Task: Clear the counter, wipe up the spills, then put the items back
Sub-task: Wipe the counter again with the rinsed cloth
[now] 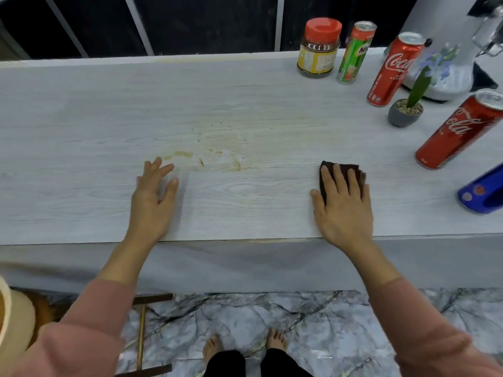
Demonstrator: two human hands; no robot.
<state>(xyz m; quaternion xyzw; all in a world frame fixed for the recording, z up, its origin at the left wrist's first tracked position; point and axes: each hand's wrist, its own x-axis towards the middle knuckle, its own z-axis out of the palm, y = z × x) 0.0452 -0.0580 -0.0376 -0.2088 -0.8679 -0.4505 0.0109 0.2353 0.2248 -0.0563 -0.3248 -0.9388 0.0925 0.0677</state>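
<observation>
My right hand [344, 205] lies flat with straight fingers on a dark brown cloth [353, 171], pressing it on the pale wood-grain counter [81, 118]. My left hand [153, 197] rests flat on the counter, fingers spread, holding nothing. Brownish spill stains [206, 155] spread just beyond and right of my left hand, left of the cloth. At the far right stand a jar with a red lid [318, 47], a green Milo can [355, 51], two red Coca-Cola cans [393, 69] [460, 129] and a small potted plant [407, 111].
A white appliance base [446, 69] stands behind the plant. A blue object [483, 191] lies at the right edge. The counter's front edge [245, 239] runs under my wrists. Below are a marble-pattern floor, my bare feet, and a wooden stool frame [141, 336] at the left.
</observation>
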